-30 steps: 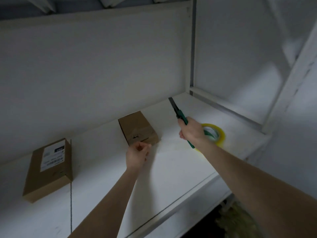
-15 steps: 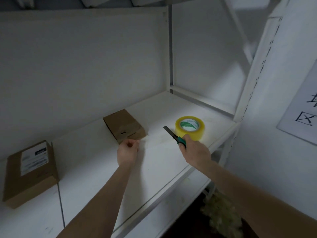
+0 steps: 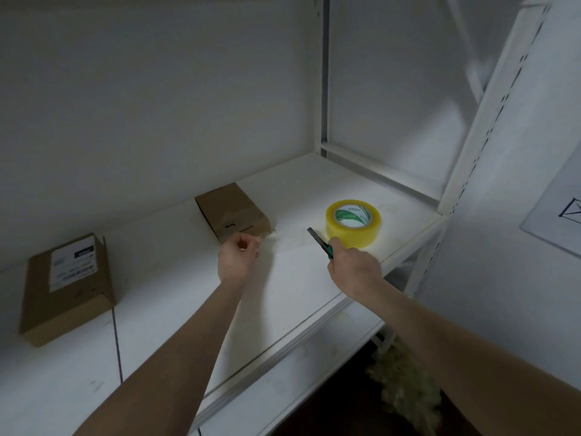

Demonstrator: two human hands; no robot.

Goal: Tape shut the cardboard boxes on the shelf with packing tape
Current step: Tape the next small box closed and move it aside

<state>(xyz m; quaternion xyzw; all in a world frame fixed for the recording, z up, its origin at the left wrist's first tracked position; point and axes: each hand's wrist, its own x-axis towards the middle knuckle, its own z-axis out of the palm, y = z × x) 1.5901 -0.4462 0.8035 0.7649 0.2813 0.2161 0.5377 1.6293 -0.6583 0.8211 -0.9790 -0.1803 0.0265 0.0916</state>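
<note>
A small brown cardboard box lies on the white shelf. A larger box with a white label lies at the left. A yellow roll of packing tape lies flat at the right. My left hand is at the small box's front edge, its fingertips pinching what looks like a faint clear tape strip. My right hand grips a green-handled utility knife, blade out and pointing toward the strip, just in front of the roll.
White uprights stand at the back corner and the front right. A paper sign hangs on the right wall. A lower shelf and a pale fluffy bundle sit below the front edge.
My right hand has brought the knife down and toward me, from over the tape roll to just in front of it. My left hand has stayed at the small box.
</note>
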